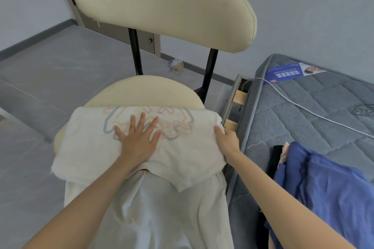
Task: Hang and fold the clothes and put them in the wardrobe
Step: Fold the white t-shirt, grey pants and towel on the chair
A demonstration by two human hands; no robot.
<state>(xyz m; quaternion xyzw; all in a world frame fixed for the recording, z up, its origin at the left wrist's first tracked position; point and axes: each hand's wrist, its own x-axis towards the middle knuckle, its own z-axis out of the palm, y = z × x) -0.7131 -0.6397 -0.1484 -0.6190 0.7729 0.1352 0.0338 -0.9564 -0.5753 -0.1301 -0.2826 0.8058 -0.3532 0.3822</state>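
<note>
Left hand (137, 139) lies flat, fingers spread straight, palm pressing down on the white shirt (182, 147) over its faded print. It grips nothing.

Right hand (227, 141) is at the shirt's right edge. Thumb on top of the cloth, other fingers curled under the fold and out of sight, pinching that edge.

The shirt lies folded across the front of the chair (162, 6) seat. More white cloth hangs off the seat front toward the camera and is cut off by the bottom edge. Can't tell if it's the same shirt or a second piece. A small yellow bit shows under the fold by the left wrist, unclear what.

Mattress (303, 123) is just right of the chair, its right part out of frame. On it are a blue garment (323, 188), bunched and cut off at the bottom right, something black (276, 153) and something pale half hidden beside it, a white cable (299, 105) and a blue label (287, 74). A crumpled bag (176, 65) sits on the floor behind the chair, too blurry to read.
</note>
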